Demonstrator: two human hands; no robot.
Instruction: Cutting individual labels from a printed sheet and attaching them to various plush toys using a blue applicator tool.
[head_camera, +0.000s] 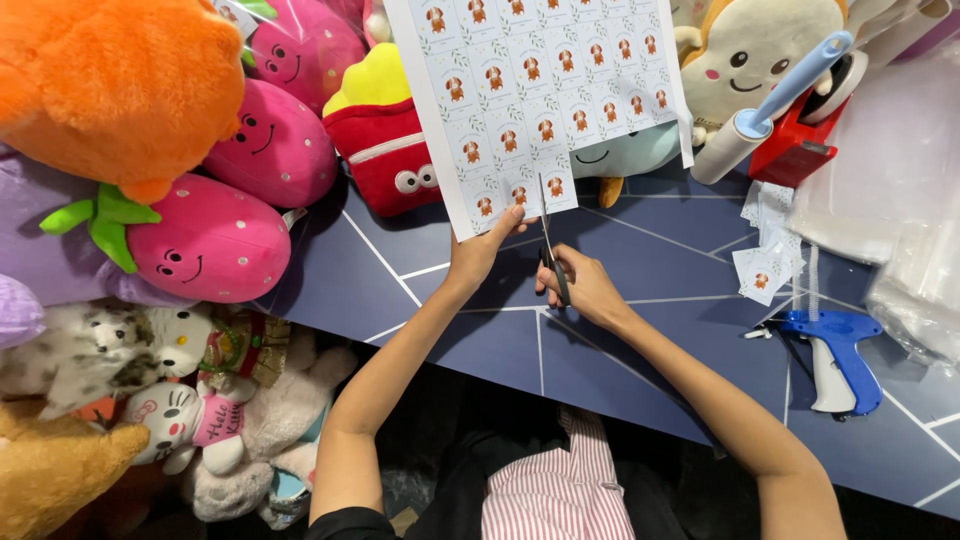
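A white sheet of small picture labels lies over the blue table, part of its lower right cut away. My left hand pinches the sheet's bottom edge, thumb on a label. My right hand grips dark-handled scissors, blades pointing up into the sheet between two label columns. A few cut labels lie in a small pile to the right.
Plush toys crowd the left: pink strawberries, an orange one, a red fries plush. At right are a lint roller, a red tape dispenser, a blue tagging gun and clear plastic bags.
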